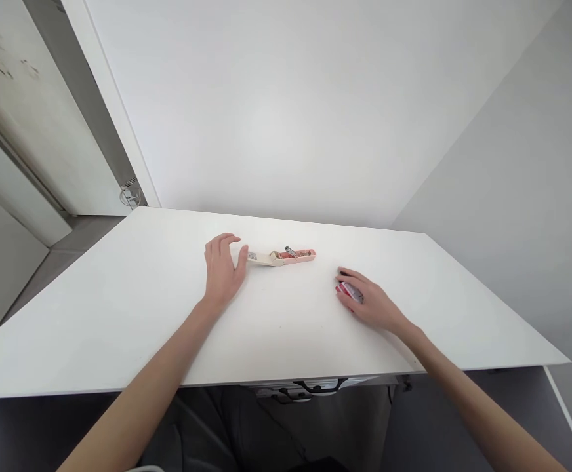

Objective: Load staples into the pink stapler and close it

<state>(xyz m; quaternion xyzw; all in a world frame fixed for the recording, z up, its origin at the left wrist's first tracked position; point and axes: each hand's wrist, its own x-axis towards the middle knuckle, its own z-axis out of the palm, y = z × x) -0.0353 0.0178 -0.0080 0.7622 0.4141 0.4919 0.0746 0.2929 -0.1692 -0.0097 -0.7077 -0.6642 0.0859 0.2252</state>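
A narrow pink box lies in the middle of the white table, its cream lid folded open to the left. Small items are inside, and a small black-and-white patterned piece sticks up from it; their kind is too small to tell. Beside the lid's left end is my left hand, thumb and fingers apart, with the thumb at or very near the lid. To the right of the box, my right hand is closed over a small red, white and dark object, partly hidden by the fingers.
The white tabletop meets a pale wall at the back. Black handles show below its front edge. A cable and plug are beyond the back left corner, near a door.
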